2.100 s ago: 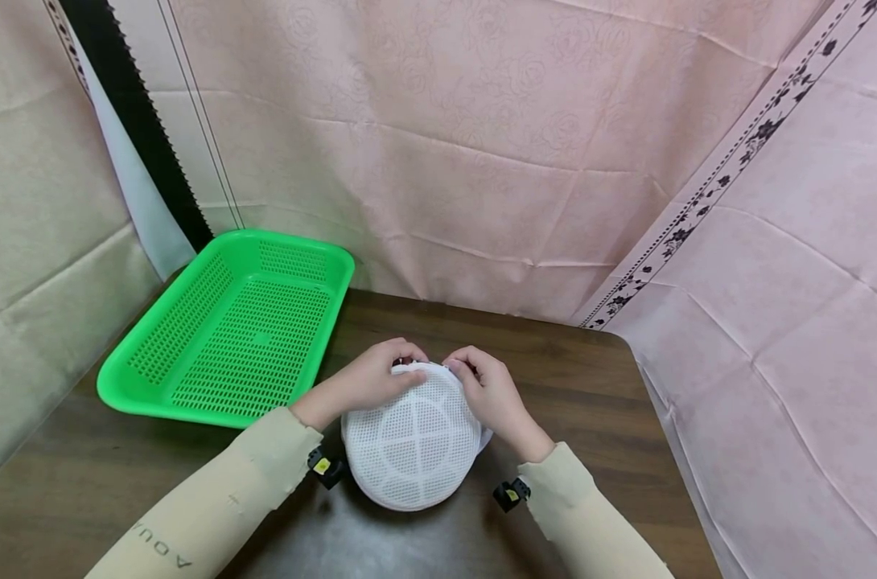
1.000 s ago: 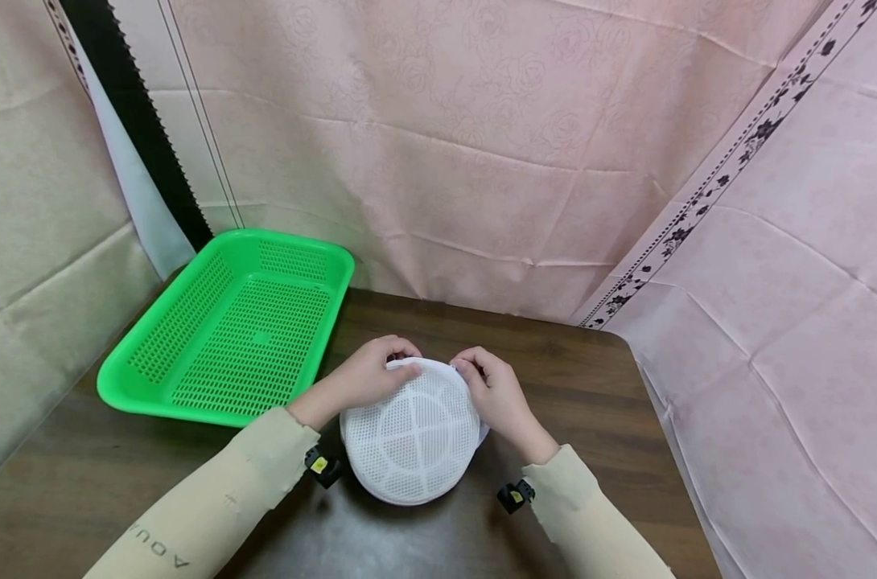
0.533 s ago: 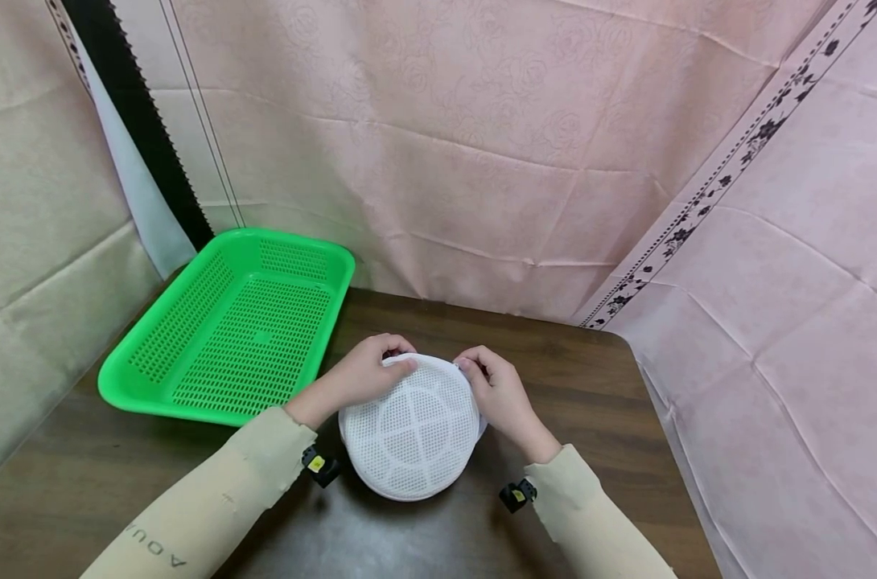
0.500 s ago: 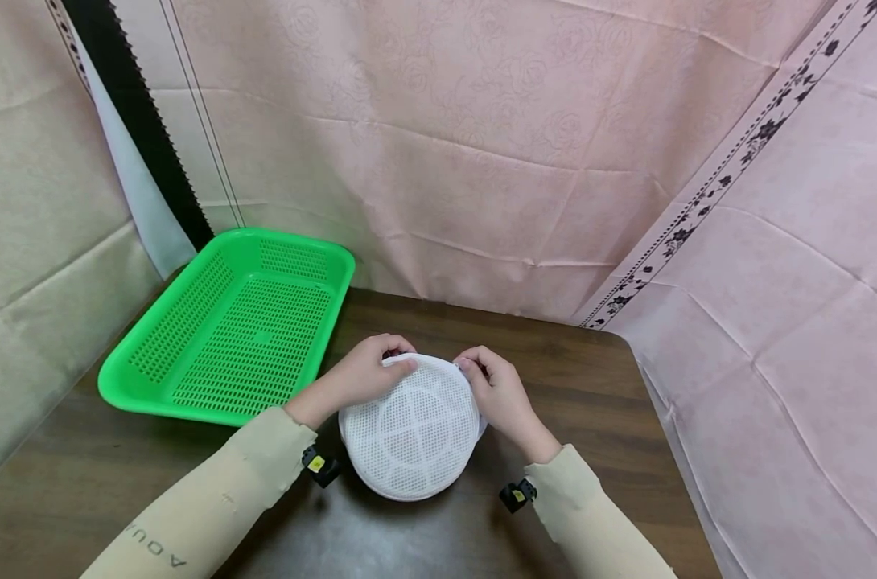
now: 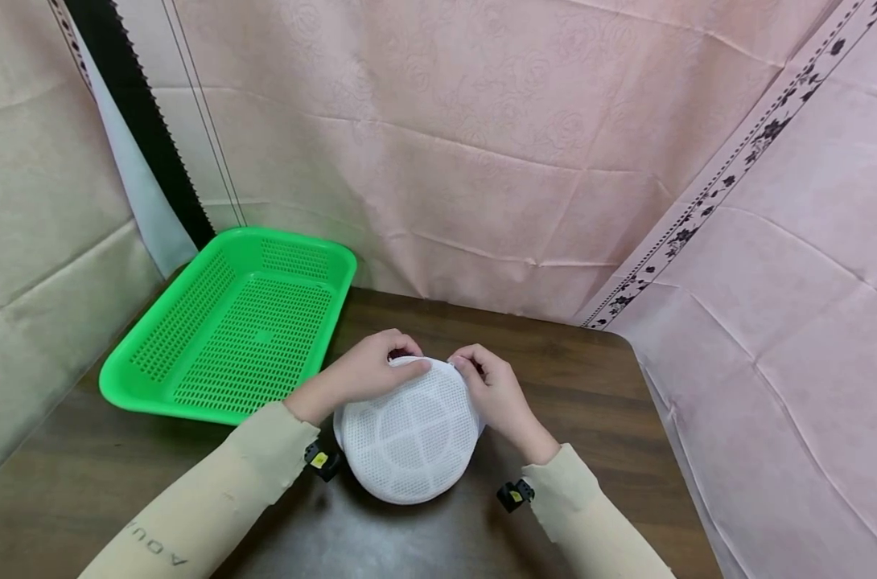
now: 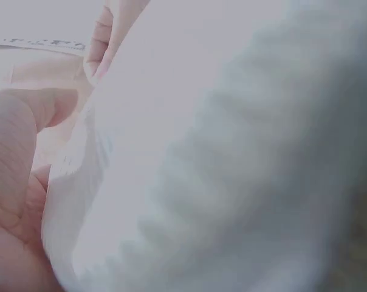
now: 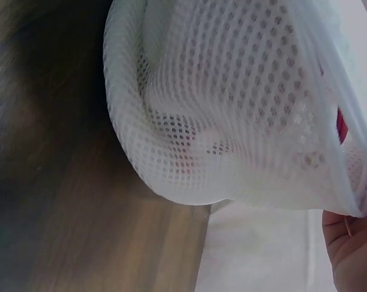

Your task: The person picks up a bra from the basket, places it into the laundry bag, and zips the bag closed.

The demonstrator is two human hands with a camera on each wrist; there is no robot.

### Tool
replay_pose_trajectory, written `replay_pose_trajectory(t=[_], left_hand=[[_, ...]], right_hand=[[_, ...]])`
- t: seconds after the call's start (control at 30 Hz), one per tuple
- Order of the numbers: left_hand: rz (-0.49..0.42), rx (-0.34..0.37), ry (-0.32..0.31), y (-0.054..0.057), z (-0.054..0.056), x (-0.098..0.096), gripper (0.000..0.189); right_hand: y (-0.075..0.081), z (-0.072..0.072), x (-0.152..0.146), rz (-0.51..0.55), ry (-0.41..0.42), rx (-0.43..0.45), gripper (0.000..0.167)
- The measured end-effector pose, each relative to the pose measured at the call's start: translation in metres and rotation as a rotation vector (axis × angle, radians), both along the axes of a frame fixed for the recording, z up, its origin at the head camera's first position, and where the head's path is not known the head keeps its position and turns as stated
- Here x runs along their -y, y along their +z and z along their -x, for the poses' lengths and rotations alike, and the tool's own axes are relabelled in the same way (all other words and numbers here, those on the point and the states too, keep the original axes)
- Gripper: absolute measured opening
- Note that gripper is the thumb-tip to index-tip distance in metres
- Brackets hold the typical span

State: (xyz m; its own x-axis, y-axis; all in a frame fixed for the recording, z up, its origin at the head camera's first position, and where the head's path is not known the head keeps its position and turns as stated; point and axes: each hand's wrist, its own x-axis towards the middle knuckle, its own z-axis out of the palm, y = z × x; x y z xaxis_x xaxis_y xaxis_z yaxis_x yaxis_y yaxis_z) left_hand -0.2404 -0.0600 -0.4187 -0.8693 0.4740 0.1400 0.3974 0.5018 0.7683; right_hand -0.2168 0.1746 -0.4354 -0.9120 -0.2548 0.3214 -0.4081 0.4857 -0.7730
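A round white mesh laundry bag stands tilted over the table, its ribbed face toward me in the head view. My left hand grips its upper left rim, thumb on the near face and the other fingers behind. At the upper right rim my right hand pinches the edge between thumb and forefinger. The right wrist view shows the bag's edge parted in a narrow slit, where a bit of red shows inside. Blurred white mesh fills most of the left wrist view.
A green perforated plastic basket sits at the left of the brown wooden table. Pale pink cloth hangs behind the table and along both sides. Each wrist wears a small black camera.
My left hand has shifted slightly right along the rim, its thumb reaching farther over the near face. My right hand keeps its pinch and has moved a little left since half a second ago.
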Motion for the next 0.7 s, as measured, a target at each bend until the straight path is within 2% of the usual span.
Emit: replay_pose_trajectory(t=[0.2, 0.43, 0.7], left_hand=[[-0.005, -0.020, -0.066, 0.003, -0.002, -0.010, 0.012], [-0.019, 0.003, -0.056, 0.004, -0.005, -0.013, 0.009], [-0.028, -0.004, -0.050, 0.002, -0.004, -0.012, 0.006]], right_hand=[[0.004, -0.003, 0.006, -0.001, 0.042, -0.019, 0.008], [0.005, -0.005, 0.007, -0.020, 0.037, -0.023, 0.008], [0.004, -0.005, 0.005, -0.019, 0.039, -0.024, 0.007]])
